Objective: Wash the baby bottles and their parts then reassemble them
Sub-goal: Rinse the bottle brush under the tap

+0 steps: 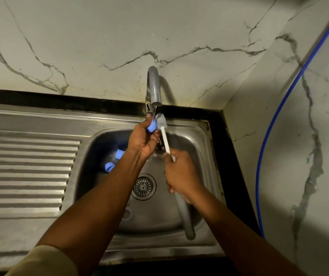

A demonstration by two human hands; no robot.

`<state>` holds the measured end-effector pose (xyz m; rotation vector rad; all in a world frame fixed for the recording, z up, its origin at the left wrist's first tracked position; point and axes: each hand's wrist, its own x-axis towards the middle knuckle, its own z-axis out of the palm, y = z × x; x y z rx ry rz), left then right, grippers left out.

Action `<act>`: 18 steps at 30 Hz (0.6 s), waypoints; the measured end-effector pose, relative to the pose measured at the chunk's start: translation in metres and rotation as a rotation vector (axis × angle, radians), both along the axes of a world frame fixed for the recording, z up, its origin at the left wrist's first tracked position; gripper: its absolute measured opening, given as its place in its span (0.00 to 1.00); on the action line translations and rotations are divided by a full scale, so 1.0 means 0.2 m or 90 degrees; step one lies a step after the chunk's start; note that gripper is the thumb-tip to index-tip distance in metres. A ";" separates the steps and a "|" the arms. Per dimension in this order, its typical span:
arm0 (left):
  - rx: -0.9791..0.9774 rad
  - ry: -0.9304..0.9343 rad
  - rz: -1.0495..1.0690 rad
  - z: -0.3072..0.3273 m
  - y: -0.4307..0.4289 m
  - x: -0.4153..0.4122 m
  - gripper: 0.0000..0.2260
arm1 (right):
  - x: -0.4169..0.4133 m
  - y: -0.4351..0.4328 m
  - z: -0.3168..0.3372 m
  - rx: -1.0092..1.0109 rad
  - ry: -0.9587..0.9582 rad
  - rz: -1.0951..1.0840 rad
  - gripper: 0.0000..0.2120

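My left hand (142, 139) grips a small blue bottle part (152, 126) just under the spout of the tap (154, 86). My right hand (181, 172) holds a bottle brush (164, 136) by its white shaft; the grey bristle head touches the blue part, and the grey handle end sticks out below my wrist. A thin stream of water falls from the spout onto them. More blue bottle parts (112, 161) lie in the left of the basin, partly hidden behind my left forearm.
The steel sink (201, 140) has a round drain strainer (143, 187) in the middle and a ribbed drainboard (24, 174) on its left. Marbled wall panels stand behind and to the right. A blue hose (275, 120) runs down the right wall.
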<state>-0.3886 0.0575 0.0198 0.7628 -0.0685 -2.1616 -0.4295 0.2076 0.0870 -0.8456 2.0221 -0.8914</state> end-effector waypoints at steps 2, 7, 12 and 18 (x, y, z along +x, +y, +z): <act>0.012 -0.035 0.013 -0.04 -0.05 0.03 0.12 | 0.03 0.07 0.00 0.021 0.009 0.031 0.10; -0.023 -0.124 -0.066 -0.05 0.01 -0.03 0.06 | -0.03 -0.06 0.01 -0.014 0.029 -0.027 0.10; 0.035 -0.095 -0.009 -0.12 -0.07 0.03 0.21 | 0.09 0.06 -0.02 0.042 0.080 0.099 0.13; -0.020 -0.133 -0.051 -0.05 0.04 -0.04 0.08 | -0.02 -0.07 0.00 0.000 0.017 -0.009 0.12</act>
